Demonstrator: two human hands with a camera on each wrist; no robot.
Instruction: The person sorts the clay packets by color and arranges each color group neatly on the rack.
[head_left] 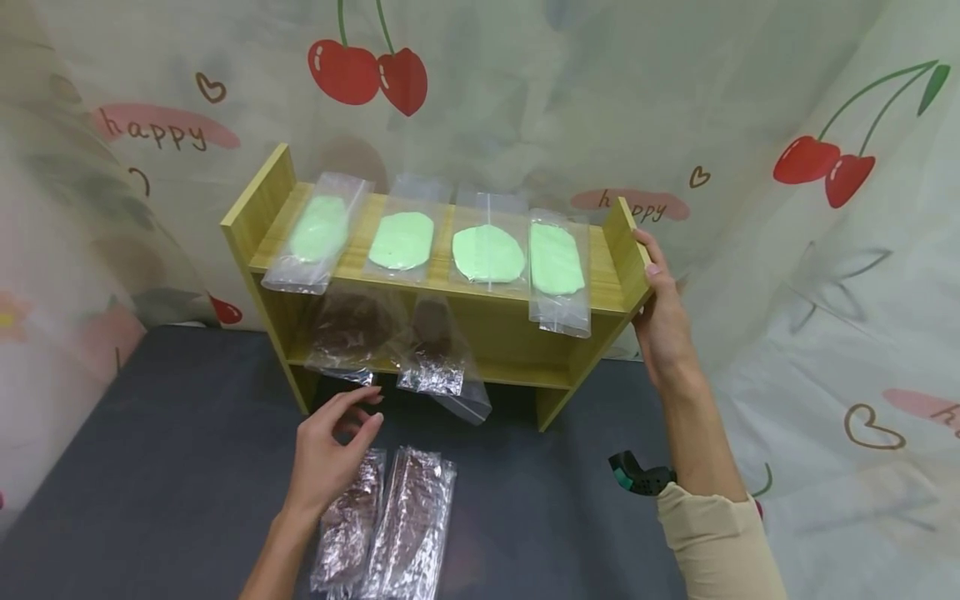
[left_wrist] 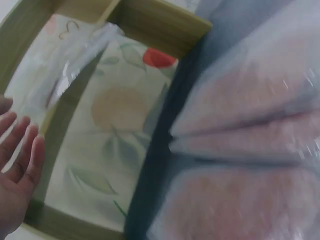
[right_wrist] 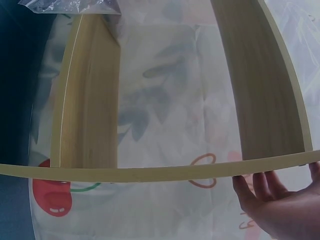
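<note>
A small two-tier wooden shelf (head_left: 606,271) stands on the dark table. My right hand (head_left: 663,321) holds its right side panel at the upper edge; in the right wrist view, fingers (right_wrist: 272,187) lie against the panel's outer face. My left hand (head_left: 330,454) hovers in front of the lower tier with fingers loosely bent and nothing between them. Just beyond it, a clear bag with a dark brown piece (head_left: 356,325) lies on the lower tier, beside a second brown bag (head_left: 432,333). Several clear zip bags with flat pale green pieces (head_left: 488,254) lie across the top tier.
Clear bags of flat brown pieces (head_left: 411,521) lie on the dark tabletop (head_left: 540,508) below my left hand. Cloth with cherry prints (head_left: 510,108) hangs behind the shelf and at both sides. A black and green device (head_left: 641,477) sits at my right wrist.
</note>
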